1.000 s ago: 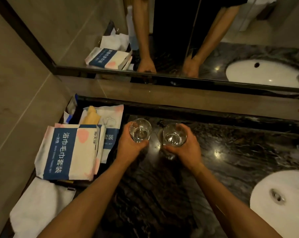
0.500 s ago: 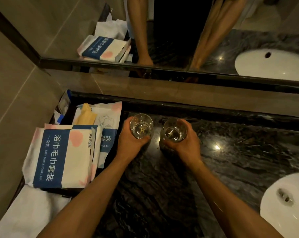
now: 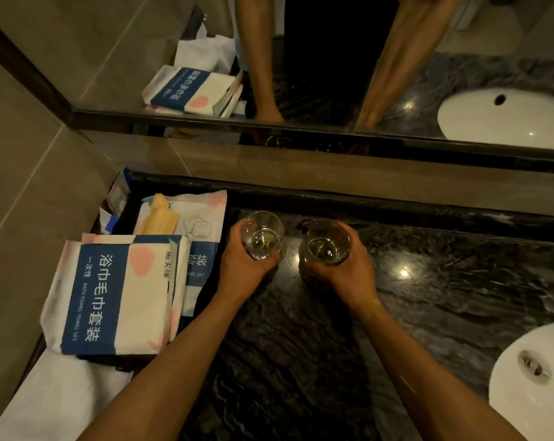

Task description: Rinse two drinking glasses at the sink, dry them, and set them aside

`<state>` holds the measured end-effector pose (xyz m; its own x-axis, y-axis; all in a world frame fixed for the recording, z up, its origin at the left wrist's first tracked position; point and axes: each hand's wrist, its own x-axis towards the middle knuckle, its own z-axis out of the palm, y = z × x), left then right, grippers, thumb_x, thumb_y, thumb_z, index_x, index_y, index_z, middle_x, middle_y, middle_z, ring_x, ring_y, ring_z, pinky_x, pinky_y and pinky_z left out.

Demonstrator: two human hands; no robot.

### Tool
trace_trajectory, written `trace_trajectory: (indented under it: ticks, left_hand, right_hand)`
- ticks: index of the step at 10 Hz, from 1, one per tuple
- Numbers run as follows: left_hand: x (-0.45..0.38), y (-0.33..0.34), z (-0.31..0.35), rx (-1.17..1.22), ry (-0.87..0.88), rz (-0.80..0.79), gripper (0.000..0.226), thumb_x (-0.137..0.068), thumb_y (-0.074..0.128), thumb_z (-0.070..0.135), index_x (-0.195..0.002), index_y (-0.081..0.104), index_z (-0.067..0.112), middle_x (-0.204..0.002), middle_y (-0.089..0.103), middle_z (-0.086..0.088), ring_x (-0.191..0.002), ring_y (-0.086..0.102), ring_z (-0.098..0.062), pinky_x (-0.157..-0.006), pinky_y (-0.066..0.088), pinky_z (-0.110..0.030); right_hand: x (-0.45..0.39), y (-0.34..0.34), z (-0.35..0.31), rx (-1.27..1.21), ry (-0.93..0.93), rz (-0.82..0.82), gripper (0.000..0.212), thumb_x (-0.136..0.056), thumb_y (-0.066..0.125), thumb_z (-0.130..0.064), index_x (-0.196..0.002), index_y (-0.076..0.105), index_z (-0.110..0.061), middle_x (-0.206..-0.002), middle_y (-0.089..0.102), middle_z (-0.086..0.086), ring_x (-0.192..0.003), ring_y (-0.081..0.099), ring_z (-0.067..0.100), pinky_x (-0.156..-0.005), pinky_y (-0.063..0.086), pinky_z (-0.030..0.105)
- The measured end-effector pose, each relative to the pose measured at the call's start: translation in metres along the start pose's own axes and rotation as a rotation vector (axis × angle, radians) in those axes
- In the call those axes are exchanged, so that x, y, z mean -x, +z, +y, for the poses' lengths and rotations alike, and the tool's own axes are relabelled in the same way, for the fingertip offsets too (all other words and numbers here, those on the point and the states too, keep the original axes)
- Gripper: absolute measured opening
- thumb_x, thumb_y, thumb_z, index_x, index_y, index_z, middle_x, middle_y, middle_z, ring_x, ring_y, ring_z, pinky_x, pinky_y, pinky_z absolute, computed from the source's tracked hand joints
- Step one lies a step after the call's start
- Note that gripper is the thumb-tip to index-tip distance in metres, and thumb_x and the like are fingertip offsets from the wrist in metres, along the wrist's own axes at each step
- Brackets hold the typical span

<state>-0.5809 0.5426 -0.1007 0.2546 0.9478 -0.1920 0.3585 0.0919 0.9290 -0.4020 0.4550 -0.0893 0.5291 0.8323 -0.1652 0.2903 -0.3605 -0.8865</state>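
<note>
Two clear drinking glasses stand upright side by side near the back of the black marble counter (image 3: 288,361). My left hand (image 3: 242,268) wraps around the left glass (image 3: 262,234) from its near side. The right glass (image 3: 326,241) is gripped the same way by my right hand (image 3: 348,272). Both glasses show their open mouths to the camera. Whether their bases touch the counter, I cannot tell. The white sink (image 3: 533,389) lies at the lower right, well away from both hands.
Blue and white bath towel packs (image 3: 110,297) lie stacked left of the glasses, with a second pack (image 3: 202,224) behind them. A white towel (image 3: 59,399) lies at the lower left. A mirror (image 3: 301,58) runs along the back wall above a dark ledge.
Both hands, each holding its glass, have stayed close to the same spot on the counter near the back edge. The camera has shifted slightly left and down.
</note>
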Motion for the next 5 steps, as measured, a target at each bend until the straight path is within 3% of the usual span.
trace_trajectory:
  ticks: [2, 3, 4, 5]
  left_hand:
    - [0.000, 0.001, -0.003, -0.006, -0.015, 0.006, 0.082, -0.066, 0.087, 0.034, -0.129, 0.035, 0.047, -0.124, 0.057, 0.012, -0.109, 0.056, -0.002, -0.086, 0.044, -0.016]
    - [0.002, 0.003, -0.005, 0.009, -0.037, 0.005, 0.087, -0.065, 0.086, 0.035, -0.135, 0.035, 0.043, -0.128, 0.057, 0.009, -0.115, 0.055, -0.008, -0.096, 0.047, -0.029]
    - [0.006, 0.003, -0.003, 0.053, -0.056, 0.020, 0.101, -0.061, 0.087, 0.039, -0.144, 0.029, 0.038, -0.137, 0.052, 0.007, -0.124, 0.051, -0.010, -0.103, 0.044, -0.035]
    - [0.028, 0.007, -0.001, 0.132, -0.111, 0.151, 0.102, -0.070, 0.085, 0.025, -0.150, 0.023, 0.025, -0.142, 0.047, 0.001, -0.128, 0.045, -0.013, -0.106, 0.037, -0.030]
  right_hand:
    - [0.000, 0.003, 0.001, -0.009, 0.042, 0.010, 0.082, -0.054, 0.090, -0.032, -0.123, 0.047, -0.045, -0.124, 0.060, -0.013, -0.117, 0.056, 0.012, -0.101, 0.049, 0.043]
    - [0.003, 0.000, -0.003, -0.009, 0.041, -0.004, 0.082, -0.054, 0.091, -0.020, -0.120, 0.049, -0.044, -0.122, 0.058, -0.013, -0.113, 0.056, 0.009, -0.099, 0.050, 0.040]
    - [0.004, -0.005, 0.000, 0.017, 0.069, -0.046, 0.081, -0.058, 0.090, -0.017, -0.123, 0.049, -0.043, -0.126, 0.048, -0.012, -0.121, 0.049, 0.015, -0.088, 0.055, 0.034]
    - [0.015, -0.016, 0.010, 0.051, 0.068, -0.007, 0.064, -0.067, 0.084, -0.026, -0.124, 0.054, -0.024, -0.120, 0.061, -0.007, -0.109, 0.060, 0.009, -0.090, 0.051, 0.022]
